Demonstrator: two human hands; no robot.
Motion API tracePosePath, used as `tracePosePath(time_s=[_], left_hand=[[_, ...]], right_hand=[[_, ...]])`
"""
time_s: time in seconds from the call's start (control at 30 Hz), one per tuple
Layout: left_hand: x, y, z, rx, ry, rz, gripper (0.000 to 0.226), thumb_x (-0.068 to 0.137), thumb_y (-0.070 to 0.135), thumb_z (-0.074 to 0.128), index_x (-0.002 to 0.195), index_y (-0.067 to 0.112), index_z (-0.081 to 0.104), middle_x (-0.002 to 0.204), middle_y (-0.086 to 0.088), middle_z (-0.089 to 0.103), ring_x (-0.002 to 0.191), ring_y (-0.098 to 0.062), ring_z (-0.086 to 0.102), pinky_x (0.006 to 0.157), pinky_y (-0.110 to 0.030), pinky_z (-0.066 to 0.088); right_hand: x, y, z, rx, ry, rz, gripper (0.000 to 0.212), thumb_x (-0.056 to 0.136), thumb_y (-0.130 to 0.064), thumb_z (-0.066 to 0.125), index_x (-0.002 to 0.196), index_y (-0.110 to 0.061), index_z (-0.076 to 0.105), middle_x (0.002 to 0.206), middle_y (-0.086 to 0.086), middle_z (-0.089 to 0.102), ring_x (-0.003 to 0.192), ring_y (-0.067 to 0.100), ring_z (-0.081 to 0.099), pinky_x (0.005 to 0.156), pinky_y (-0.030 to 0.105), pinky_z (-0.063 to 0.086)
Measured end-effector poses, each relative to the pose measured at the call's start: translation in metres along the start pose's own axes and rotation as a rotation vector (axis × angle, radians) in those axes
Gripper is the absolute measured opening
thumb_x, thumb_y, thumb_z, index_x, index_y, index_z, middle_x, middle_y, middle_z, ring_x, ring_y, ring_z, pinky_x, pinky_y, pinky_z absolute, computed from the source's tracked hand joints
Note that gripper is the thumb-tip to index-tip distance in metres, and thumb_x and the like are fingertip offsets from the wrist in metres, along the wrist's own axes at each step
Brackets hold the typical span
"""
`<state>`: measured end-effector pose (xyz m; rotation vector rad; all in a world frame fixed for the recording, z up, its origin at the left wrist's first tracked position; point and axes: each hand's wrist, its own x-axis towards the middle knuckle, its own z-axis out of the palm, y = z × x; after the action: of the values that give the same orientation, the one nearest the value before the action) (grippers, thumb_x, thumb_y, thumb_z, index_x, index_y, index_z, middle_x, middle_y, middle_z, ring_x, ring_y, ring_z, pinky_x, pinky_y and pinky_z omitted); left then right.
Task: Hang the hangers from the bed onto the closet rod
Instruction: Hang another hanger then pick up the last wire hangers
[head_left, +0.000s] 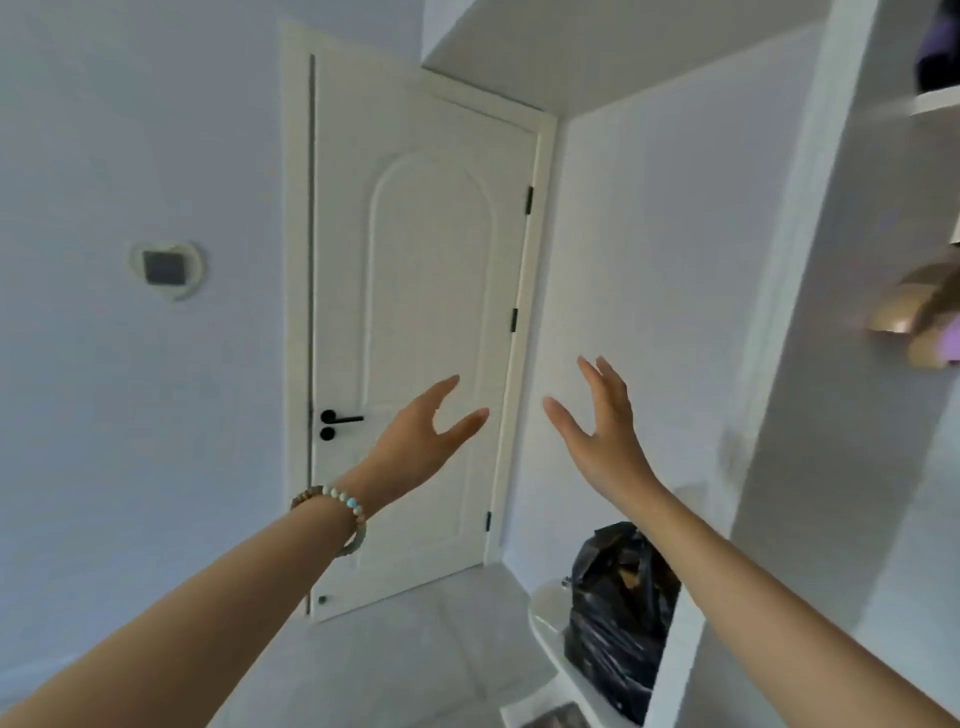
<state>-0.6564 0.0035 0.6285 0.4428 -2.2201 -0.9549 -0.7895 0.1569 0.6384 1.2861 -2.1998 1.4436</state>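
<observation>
No hanger, bed or closet rod shows in the head view. My left hand (423, 436), with a beaded bracelet on its wrist, is raised in front of the white door (426, 260), fingers straight and spread, holding nothing. My right hand (602, 421) is raised beside it, fingers straight and apart, also empty. The two hands face each other a short gap apart. At the right edge stands the white closet side panel (810, 312), with blurred shelves and soft objects behind it.
The white door with a black handle (337, 418) is closed. A wall switch (163, 267) sits on the left wall. A black plastic bag (618, 623) rests on a low white rounded shelf (545, 618) at the closet's foot. Grey tiled floor lies below.
</observation>
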Motion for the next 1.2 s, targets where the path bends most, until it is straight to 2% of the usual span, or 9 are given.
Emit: tracePosePath(time_s=[0.07, 0.2, 0.33, 0.47, 0.6, 0.87, 1.07, 1.2], left_hand=[[-0.024, -0.055, -0.038, 0.131, 0.03, -0.08, 0.077, 0.085, 0.058, 0.05, 0.147, 0.022, 0.023, 0.151, 0.003, 0.03, 0.139, -0.014, 0.029, 0.112, -0.03, 0.023], [-0.086, -0.169, -0.111, 0.442, 0.072, -0.263, 0.087, 0.082, 0.068, 0.038, 0.149, 0.018, 0.013, 0.157, -0.001, 0.016, 0.144, -0.02, 0.015, 0.118, -0.042, 0.013], [-0.169, -0.274, -0.171, 0.577, 0.068, -0.498, 0.089, 0.083, 0.07, 0.032, 0.15, 0.019, 0.005, 0.159, 0.003, 0.005, 0.146, -0.019, 0.002, 0.119, -0.045, 0.004], [-0.261, -0.359, -0.214, 0.643, 0.038, -0.735, 0.087, 0.085, 0.068, 0.032, 0.15, 0.019, 0.003, 0.159, 0.001, 0.002, 0.146, -0.021, 0.002, 0.119, -0.045, 0.003], [-0.359, -0.431, -0.234, 0.657, 0.024, -0.958, 0.087, 0.085, 0.069, 0.034, 0.15, 0.016, 0.008, 0.158, -0.001, 0.008, 0.145, -0.022, 0.009, 0.118, -0.047, 0.009], [-0.529, -0.536, -0.22, 0.558, -0.016, -1.332, 0.084, 0.086, 0.068, 0.034, 0.149, 0.017, 0.013, 0.157, 0.0, 0.015, 0.145, -0.021, 0.014, 0.117, -0.049, 0.013], [-0.6, -0.582, -0.184, 0.462, -0.043, -1.48, 0.083, 0.087, 0.066, 0.036, 0.149, 0.015, 0.015, 0.157, -0.002, 0.018, 0.143, -0.024, 0.018, 0.116, -0.047, 0.016], [-0.632, -0.613, -0.155, 0.362, -0.051, -1.539, 0.084, 0.086, 0.067, 0.035, 0.149, 0.015, 0.016, 0.156, -0.003, 0.02, 0.142, -0.025, 0.022, 0.116, -0.045, 0.019]], right_hand=[[-0.007, -0.017, 0.066, 0.019, -0.103, 0.005, 0.067, 0.091, -0.045, 0.051, 0.148, -0.03, 0.019, 0.158, -0.011, 0.004, 0.145, 0.008, 0.006, 0.118, 0.036, 0.016], [-0.037, -0.045, 0.2, 0.041, -0.328, 0.018, 0.07, 0.09, -0.047, 0.052, 0.148, -0.029, 0.018, 0.158, -0.013, 0.002, 0.145, 0.008, 0.004, 0.118, 0.034, 0.013], [-0.083, -0.071, 0.322, 0.056, -0.538, 0.023, 0.072, 0.09, -0.048, 0.052, 0.149, -0.028, 0.015, 0.158, -0.01, 0.0, 0.146, 0.009, 0.001, 0.119, 0.038, 0.011], [-0.145, -0.085, 0.429, 0.074, -0.717, 0.016, 0.071, 0.09, -0.046, 0.052, 0.149, -0.026, 0.017, 0.158, -0.008, 0.002, 0.146, 0.009, 0.003, 0.119, 0.036, 0.011], [-0.222, -0.084, 0.519, 0.054, -0.918, 0.061, 0.074, 0.09, -0.047, 0.053, 0.149, -0.023, 0.016, 0.159, -0.005, 0.003, 0.146, 0.012, 0.002, 0.119, 0.032, 0.008], [-0.38, -0.059, 0.637, 0.055, -1.242, 0.192, 0.075, 0.089, -0.04, 0.058, 0.149, -0.02, 0.017, 0.159, -0.001, 0.008, 0.146, 0.012, 0.01, 0.115, 0.028, 0.013], [-0.475, -0.027, 0.69, -0.011, -1.392, 0.269, 0.071, 0.088, -0.04, 0.06, 0.146, -0.018, 0.026, 0.154, 0.0, 0.025, 0.141, 0.015, 0.027, 0.11, 0.025, 0.022], [-0.52, -0.004, 0.715, -0.02, -1.448, 0.363, 0.069, 0.086, -0.038, 0.063, 0.144, -0.019, 0.031, 0.15, 0.003, 0.031, 0.135, 0.018, 0.037, 0.111, 0.031, 0.031]])
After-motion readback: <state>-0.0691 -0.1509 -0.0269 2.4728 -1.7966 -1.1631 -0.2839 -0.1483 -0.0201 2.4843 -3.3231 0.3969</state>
